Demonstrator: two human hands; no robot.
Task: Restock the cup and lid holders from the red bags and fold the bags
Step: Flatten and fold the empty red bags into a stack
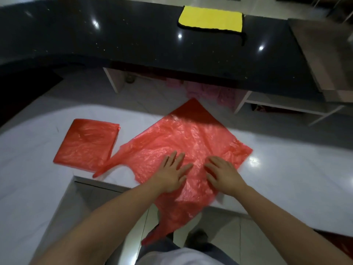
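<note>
A large red plastic bag point(183, 138) lies spread flat like a diamond on the white counter point(38, 150). One of its handles hangs over the counter's front edge, the other points left. My left hand point(172, 173) and my right hand point(221, 175) both press flat on the bag's near part, fingers straight and spread, a short gap between them. To the left lies a second red bag point(86, 144), folded into a flat rectangle. No cup or lid holders are in view.
A yellow cloth point(210, 20) lies on the raised black counter point(133, 41) at the back. Shelves with pink items point(202, 90) sit under that counter. A brown board point(324, 52) is at the right. The floor shows below the white counter's cut-out.
</note>
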